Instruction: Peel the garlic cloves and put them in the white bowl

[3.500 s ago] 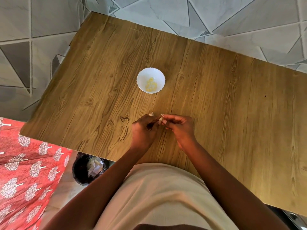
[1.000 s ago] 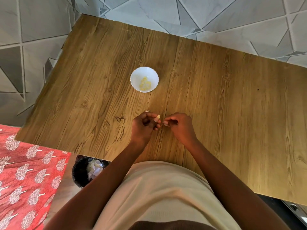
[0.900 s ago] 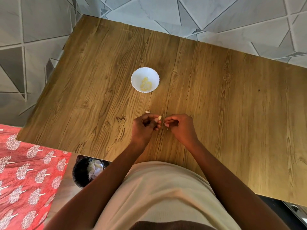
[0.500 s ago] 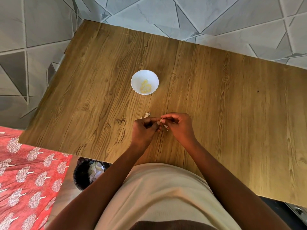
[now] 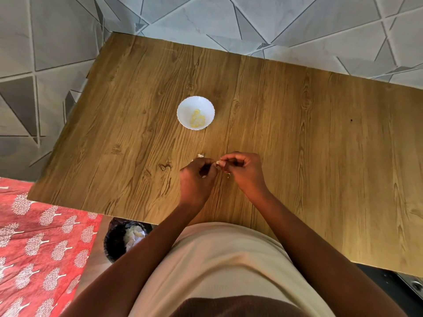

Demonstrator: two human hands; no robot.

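Here, both hands, left hand (image 5: 196,179) and right hand (image 5: 242,171), pinched on a garlic clove (image 5: 218,162), orientation indiscernible.

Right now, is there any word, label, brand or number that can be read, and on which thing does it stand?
None: the white bowl, the wooden table, the wall tiles and the red cloth with its tree pattern carry no text.

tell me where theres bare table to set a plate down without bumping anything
The whole stretch of table right of the right hand is bare, and so is the strip left of the white bowl. It is crowded only between the bowl and the left hand, where a scrap of garlic skin lies.
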